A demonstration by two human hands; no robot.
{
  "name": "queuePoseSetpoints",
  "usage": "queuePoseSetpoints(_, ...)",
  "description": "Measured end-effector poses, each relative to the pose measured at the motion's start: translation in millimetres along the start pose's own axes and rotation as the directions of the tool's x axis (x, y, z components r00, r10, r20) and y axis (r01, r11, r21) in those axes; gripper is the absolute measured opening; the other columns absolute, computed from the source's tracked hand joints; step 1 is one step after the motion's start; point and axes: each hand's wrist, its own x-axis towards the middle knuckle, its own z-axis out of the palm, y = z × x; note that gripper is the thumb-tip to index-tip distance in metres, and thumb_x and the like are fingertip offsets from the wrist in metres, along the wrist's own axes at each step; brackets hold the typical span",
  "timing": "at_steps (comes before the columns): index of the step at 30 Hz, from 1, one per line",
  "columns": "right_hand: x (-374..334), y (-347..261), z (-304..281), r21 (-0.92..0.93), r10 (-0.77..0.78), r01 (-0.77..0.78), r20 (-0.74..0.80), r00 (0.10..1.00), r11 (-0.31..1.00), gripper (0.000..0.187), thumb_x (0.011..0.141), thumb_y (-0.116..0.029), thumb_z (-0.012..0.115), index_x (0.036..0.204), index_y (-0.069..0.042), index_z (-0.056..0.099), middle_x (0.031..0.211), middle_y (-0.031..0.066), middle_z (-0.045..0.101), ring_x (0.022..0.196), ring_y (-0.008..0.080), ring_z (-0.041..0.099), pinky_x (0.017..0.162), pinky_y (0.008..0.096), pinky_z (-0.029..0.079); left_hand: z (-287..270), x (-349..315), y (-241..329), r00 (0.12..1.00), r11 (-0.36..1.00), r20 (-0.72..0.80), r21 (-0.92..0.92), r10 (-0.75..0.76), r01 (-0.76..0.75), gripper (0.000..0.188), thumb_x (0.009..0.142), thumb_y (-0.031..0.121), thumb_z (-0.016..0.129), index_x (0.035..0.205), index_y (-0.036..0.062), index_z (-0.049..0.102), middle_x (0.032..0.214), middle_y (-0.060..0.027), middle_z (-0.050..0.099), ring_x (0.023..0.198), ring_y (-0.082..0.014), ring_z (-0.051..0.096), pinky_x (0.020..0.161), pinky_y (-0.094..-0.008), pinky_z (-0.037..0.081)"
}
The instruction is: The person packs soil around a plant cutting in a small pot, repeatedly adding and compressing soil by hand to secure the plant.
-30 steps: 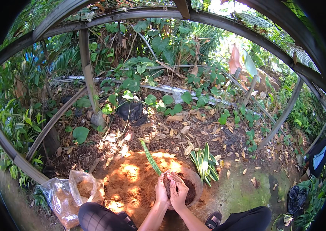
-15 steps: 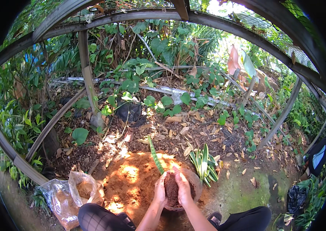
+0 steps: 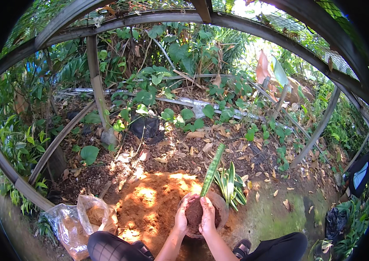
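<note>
Between my two cupped hands is a clump of dark brown soil [image 3: 194,214], with one long mottled green snake plant leaf [image 3: 213,170] rising from it and leaning to the right. My left hand [image 3: 182,216] curves round the clump's left side. My right hand [image 3: 208,215] presses its right side, fingers near the leaf's base. Whether a small pot is wrapped in the soil I cannot tell. Below and behind the hands sits a round, soil-smeared basin [image 3: 223,210], partly hidden by them. Just beyond its right rim lies a bunch of yellow-edged snake plant leaves [image 3: 230,186].
A mound of orange-brown soil [image 3: 143,198] spreads left of the basin. Clear plastic bags [image 3: 69,224] with brown material stand by my left knee. Wooden posts [image 3: 98,82] and netting arch around the spot. A black plastic bag [image 3: 336,224] lies far right.
The snake plant leaf has swung from leaning left to leaning right, as the soil clump turned in my hands. My right hand's fingers have shifted lower round the clump.
</note>
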Motion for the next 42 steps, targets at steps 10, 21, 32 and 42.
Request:
queuePoseSetpoints(10,3.8,-10.6,-8.8,-0.024,-0.020,0.018,-0.104,0.994,1.000,0.023,0.095,-0.026,0.058,0.101,-0.006,0.065,0.097,0.0027,0.067,0.087,0.0127,0.062,0.082,0.0280,0.048,-2.3,3.4,-0.2,0.993,0.951,0.103,0.298,0.051,-0.080,0.047,0.103,0.033,0.032,0.134,0.0010,0.047,0.130,-0.0117,0.055,0.122,-0.0210,0.051,0.108,-0.0336,0.035)
queuePoseSetpoints(21,4.9,-27.1,-1.4,-0.233,0.159,-0.156,-0.004,0.987,0.960,0.026,0.095,-0.026,0.061,0.103,-0.002,0.063,0.093,-0.0012,0.062,0.084,0.0044,0.053,0.077,0.0214,0.042,18.7,-7.0,0.4,0.995,0.972,-0.031,0.219,0.090,-0.081,0.040,0.103,0.026,0.035,0.127,0.0003,0.055,0.128,-0.0110,0.057,0.118,-0.0192,0.053,0.104,-0.0329,0.039)
queuePoseSetpoints(32,-18.5,-54.7,23.7,-0.717,-0.208,0.682,0.651,0.730,0.147,0.034,0.084,-0.023,0.067,0.110,-0.002,0.063,0.109,0.0146,0.062,0.106,0.0343,0.059,0.092,0.0404,0.048,4.9,1.0,8.6,0.980,0.900,-0.045,-0.405,-0.194,0.159,0.036,0.095,0.035,0.043,0.115,0.0092,0.059,0.112,-0.0099,0.063,0.103,-0.0250,0.062,0.093,-0.0411,0.050)
queuePoseSetpoints(42,-4.5,-6.7,0.2,-0.554,-0.437,0.822,0.711,0.551,0.135,0.016,0.080,-0.008,0.066,0.094,-0.001,0.070,0.099,0.0153,0.068,0.097,0.0329,0.065,0.086,0.0405,0.052,-17.2,16.4,-15.0,0.997,0.904,-0.010,-0.423,-0.074,0.063,0.048,0.095,0.028,0.044,0.130,-0.0040,0.048,0.087,-0.0019,0.061,0.079,-0.0103,0.060,0.075,-0.0247,0.053)
